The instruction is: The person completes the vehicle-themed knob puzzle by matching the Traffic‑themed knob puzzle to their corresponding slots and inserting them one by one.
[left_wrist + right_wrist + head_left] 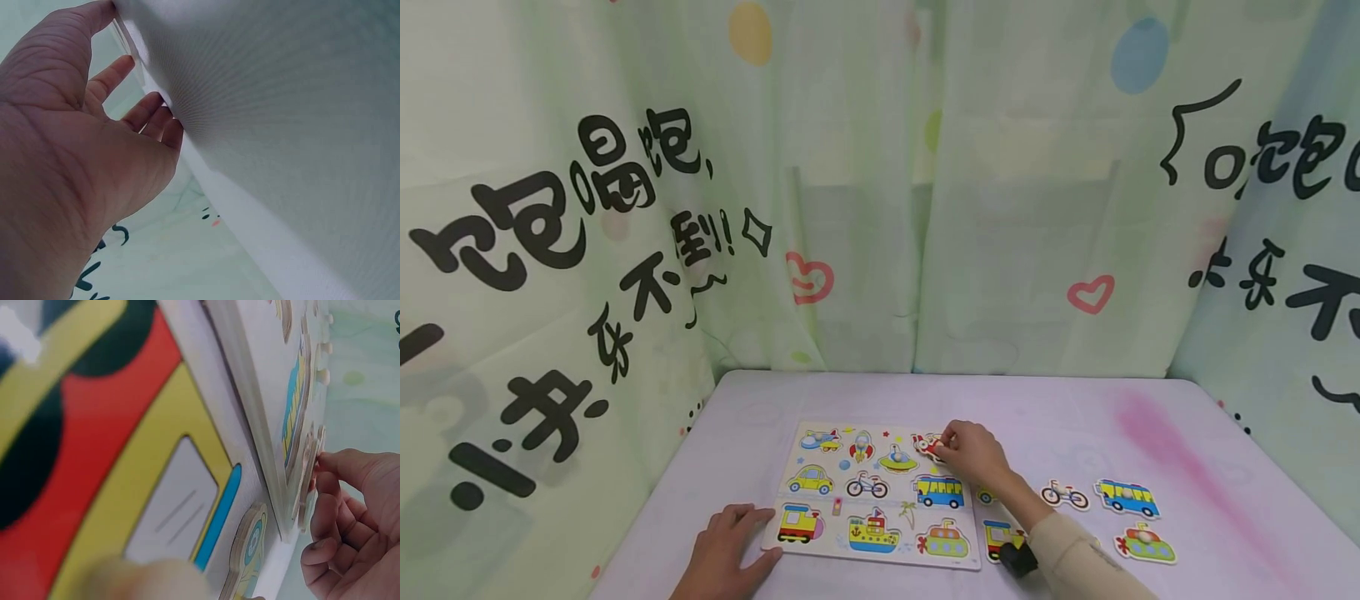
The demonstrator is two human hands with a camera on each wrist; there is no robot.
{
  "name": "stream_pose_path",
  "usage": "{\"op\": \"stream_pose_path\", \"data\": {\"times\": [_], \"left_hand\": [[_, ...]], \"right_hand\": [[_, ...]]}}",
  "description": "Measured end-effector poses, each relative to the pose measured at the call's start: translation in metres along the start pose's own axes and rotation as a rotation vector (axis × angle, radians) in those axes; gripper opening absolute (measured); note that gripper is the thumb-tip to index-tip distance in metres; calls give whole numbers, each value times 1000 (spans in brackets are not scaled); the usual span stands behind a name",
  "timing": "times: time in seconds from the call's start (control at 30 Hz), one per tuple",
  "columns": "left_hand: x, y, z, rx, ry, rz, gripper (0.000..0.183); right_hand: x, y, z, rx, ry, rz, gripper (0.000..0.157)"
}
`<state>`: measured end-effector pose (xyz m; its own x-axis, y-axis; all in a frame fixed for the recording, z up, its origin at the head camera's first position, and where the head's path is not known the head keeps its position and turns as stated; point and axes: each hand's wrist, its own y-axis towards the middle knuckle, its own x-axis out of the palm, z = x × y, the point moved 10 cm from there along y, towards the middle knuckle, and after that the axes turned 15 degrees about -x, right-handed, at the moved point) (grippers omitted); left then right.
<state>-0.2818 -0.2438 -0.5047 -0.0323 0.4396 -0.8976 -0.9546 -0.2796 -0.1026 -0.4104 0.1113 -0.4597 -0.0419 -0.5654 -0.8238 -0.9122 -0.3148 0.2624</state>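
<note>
The white puzzle board (835,535) lies on the table with colourful vehicle pictures on it. Along its left edge, near the lower corner, my left hand (726,550) rests with fingers and thumb spread apart; in the left wrist view the fingertips touch an edge. At the board's upper right corner my right hand (976,454) pinches a red-and-white puzzle piece (925,447) between thumb and fingers. That piece is partly covered by the fingers, so its exact picture is unclear. In the right wrist view the right hand (356,519) is at the far end of the board.
Right of the board lie loose pieces: a bicycle (1064,496), a blue-and-yellow bus (1127,498), a green submarine (1145,544) and a train (1000,537) partly under the right arm. A car piece (985,497) is mostly hidden. A curtain (1000,208) hangs behind the table (1015,400).
</note>
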Motion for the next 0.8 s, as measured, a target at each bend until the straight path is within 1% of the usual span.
{"op": "stream_pose_path", "data": {"times": [0.3, 0.6, 0.8], "left_hand": [[1, 0, 0, -9, 4, -8, 58], [0, 0, 0, 5, 5, -10, 58], [1, 0, -1, -4, 1, -20, 59]], "right_hand": [[9, 7, -1, -23, -18, -27, 17], [10, 11, -1, -11, -29, -38, 17], [10, 9, -1, 7, -24, -44, 16]]}}
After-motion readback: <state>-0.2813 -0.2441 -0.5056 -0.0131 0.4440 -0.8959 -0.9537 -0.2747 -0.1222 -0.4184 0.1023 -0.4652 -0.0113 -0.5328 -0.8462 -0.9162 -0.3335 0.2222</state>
